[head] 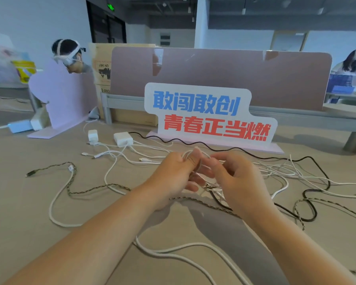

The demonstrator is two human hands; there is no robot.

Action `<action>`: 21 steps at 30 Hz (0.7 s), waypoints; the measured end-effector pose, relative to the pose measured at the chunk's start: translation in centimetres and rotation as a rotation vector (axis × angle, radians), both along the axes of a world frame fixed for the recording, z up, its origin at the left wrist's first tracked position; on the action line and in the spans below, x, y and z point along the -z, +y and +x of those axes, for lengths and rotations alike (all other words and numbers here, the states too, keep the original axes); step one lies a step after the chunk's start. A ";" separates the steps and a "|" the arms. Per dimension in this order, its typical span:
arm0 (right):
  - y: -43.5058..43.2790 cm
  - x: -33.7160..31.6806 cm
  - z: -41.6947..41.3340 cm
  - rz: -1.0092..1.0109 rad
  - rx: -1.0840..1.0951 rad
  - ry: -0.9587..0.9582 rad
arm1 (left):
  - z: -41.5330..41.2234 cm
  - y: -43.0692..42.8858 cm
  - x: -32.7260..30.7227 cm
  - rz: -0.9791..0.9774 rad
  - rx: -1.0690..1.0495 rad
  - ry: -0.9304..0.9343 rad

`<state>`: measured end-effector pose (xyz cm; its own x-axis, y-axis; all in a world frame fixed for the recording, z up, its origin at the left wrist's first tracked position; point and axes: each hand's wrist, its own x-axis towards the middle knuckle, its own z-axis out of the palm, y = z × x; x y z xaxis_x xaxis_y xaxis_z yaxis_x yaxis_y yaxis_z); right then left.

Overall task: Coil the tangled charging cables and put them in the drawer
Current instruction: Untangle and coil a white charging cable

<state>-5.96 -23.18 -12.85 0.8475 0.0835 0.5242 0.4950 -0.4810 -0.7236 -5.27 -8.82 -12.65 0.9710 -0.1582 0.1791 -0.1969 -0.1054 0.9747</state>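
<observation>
My left grip [173,173] and right grip [240,177] both pinch a white cable loop [186,154] above the desk [29,202]; tangled cables [275,171] sprawl left and right.

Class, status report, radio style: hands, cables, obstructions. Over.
Left hand, right hand: both gripping white cable loop. Black cable, braided cable tangled on desk, uncoiled. No drawer in view.

Single wide-angle view from head height, looking forward and down over a desk [19,202]. Very near the lens, both forearms reaching in from the bottom edge. Left hand [173,173] and right hand [240,182] at mid-frame among cables [271,170]. Farther off, square to the lens, a sign [210,114] and a partition [234,79]. Straight edges bowed towards the corners.
</observation>
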 end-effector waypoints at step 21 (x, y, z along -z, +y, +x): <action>-0.5 1.0 0.4 -0.286 0.007 -0.116 | 2.3 4.5 -2.1 -0.631 -0.421 0.174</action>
<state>-5.58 -23.71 -13.81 0.7842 0.2362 0.5738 0.5625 -0.6609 -0.4968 -3.02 -4.32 -10.53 0.9491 0.3115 -0.0474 -0.1025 0.4476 0.8883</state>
